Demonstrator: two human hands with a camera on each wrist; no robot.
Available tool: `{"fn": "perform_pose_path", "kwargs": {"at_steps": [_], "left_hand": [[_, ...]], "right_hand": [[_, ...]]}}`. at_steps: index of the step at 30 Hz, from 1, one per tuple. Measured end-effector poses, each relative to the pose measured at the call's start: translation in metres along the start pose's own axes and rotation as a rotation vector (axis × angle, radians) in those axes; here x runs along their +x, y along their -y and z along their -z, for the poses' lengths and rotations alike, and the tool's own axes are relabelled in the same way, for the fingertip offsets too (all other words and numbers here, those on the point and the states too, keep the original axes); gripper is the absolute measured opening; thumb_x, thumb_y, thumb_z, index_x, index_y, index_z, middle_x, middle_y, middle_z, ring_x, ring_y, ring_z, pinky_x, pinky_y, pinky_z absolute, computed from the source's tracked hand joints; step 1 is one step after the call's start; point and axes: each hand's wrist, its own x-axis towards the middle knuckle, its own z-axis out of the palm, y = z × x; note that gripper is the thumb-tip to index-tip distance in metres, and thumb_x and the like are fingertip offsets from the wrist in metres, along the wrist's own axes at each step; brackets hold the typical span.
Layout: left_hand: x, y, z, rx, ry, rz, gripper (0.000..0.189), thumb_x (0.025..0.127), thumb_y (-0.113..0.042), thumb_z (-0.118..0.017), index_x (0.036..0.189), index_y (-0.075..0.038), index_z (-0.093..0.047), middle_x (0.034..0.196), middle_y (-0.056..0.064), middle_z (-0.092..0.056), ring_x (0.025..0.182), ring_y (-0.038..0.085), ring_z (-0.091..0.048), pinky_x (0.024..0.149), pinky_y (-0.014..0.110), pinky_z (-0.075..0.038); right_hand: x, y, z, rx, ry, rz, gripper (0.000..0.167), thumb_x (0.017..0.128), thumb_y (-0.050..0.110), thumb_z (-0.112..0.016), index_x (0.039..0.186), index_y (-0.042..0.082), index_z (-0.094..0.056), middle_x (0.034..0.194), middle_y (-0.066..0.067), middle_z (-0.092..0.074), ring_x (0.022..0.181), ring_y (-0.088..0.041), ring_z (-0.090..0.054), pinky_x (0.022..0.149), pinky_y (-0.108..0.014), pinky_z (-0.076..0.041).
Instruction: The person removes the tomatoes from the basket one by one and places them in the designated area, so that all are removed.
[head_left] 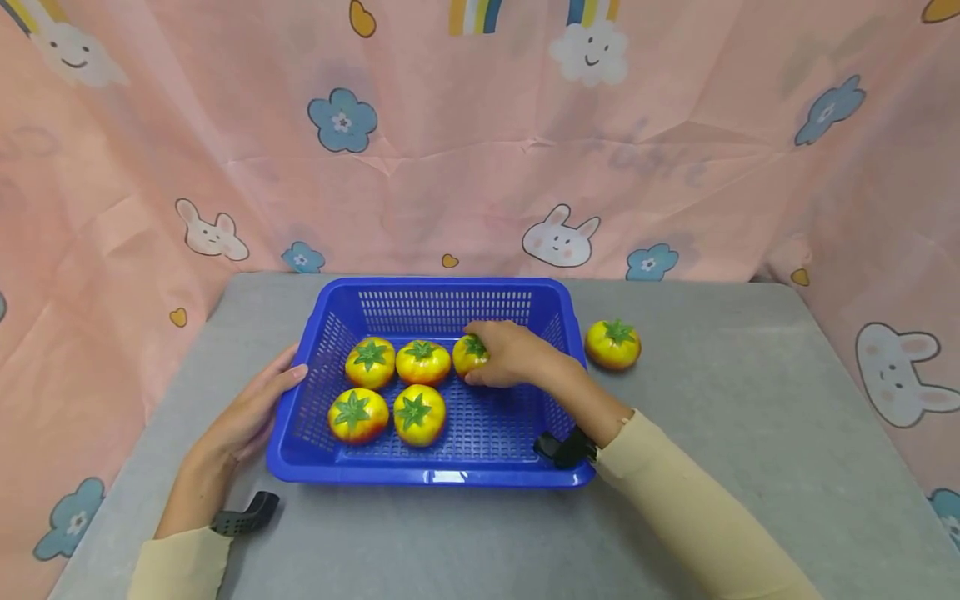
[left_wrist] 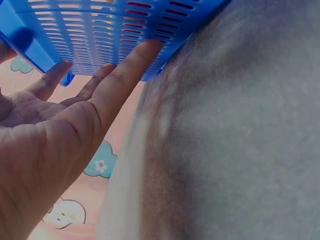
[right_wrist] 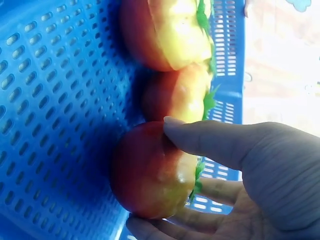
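Observation:
My right hand [head_left: 513,354] reaches into a blue plastic basket [head_left: 431,475] and grips a yellow-red tomato [head_left: 467,357] with a green star-shaped top. In the right wrist view, thumb and fingers lie on opposite sides of that tomato [right_wrist: 150,172], low over the basket's floor, beside another tomato [right_wrist: 175,95]. Several similar tomatoes [head_left: 421,414] sit in the basket's left and middle part. At the basket's left side, my left hand [head_left: 251,412] touches it; in the left wrist view its fairly straight fingers [left_wrist: 117,87] rest against the slotted outer wall [left_wrist: 100,35].
One more tomato [head_left: 612,344] stands on the grey table [head_left: 720,400], just right of the basket. A pink curtain [head_left: 450,183] printed with rabbits, flowers and clouds hangs behind the table and along its sides.

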Motion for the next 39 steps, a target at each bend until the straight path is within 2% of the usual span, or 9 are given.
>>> {"fn": "perform_pose_path", "kwargs": {"at_steps": [8, 18, 31, 39], "left_hand": [[0.0, -0.001, -0.001, -0.013, 0.012, -0.019, 0.067, 0.116, -0.025, -0.035, 0.171, -0.011, 0.001, 0.139, -0.011, -0.063, 0.121, 0.012, -0.07, 0.095, 0.037, -0.064], [-0.001, -0.002, 0.0, -0.012, 0.007, -0.011, 0.067, 0.116, -0.026, -0.035, 0.171, -0.012, 0.001, 0.14, -0.011, -0.063, 0.121, 0.012, -0.07, 0.095, 0.037, -0.064], [0.0, 0.0, 0.0, -0.016, 0.014, -0.011, 0.066, 0.116, -0.026, -0.035, 0.171, -0.013, 0.0, 0.14, -0.01, -0.063, 0.121, 0.013, -0.071, 0.094, 0.038, -0.064], [-0.001, 0.0, 0.001, -0.012, 0.005, -0.007, 0.068, 0.116, -0.026, -0.035, 0.171, -0.014, 0.002, 0.141, -0.012, -0.062, 0.122, 0.012, -0.07, 0.095, 0.037, -0.064]], "right_hand": [[-0.01, 0.002, 0.012, 0.029, -0.039, -0.011, 0.076, 0.095, 0.032, -0.079, 0.159, 0.006, -0.046, 0.155, -0.017, -0.058, 0.144, -0.036, -0.055, 0.125, -0.054, -0.041], [-0.026, 0.004, 0.027, 0.07, -0.107, -0.034, 0.076, 0.095, 0.036, -0.079, 0.157, 0.008, -0.046, 0.147, -0.014, -0.062, 0.129, -0.032, -0.061, 0.115, -0.052, -0.052], [-0.051, -0.015, 0.036, 0.131, -0.301, 0.106, 0.076, 0.092, 0.032, -0.082, 0.155, 0.006, -0.049, 0.151, -0.016, -0.058, 0.126, -0.034, -0.061, 0.104, -0.052, -0.059], [-0.068, -0.028, 0.037, 0.212, -0.386, 0.136, 0.075, 0.092, 0.028, -0.082, 0.156, 0.007, -0.048, 0.153, -0.019, -0.052, 0.125, -0.037, -0.061, 0.105, -0.054, -0.059]]}}
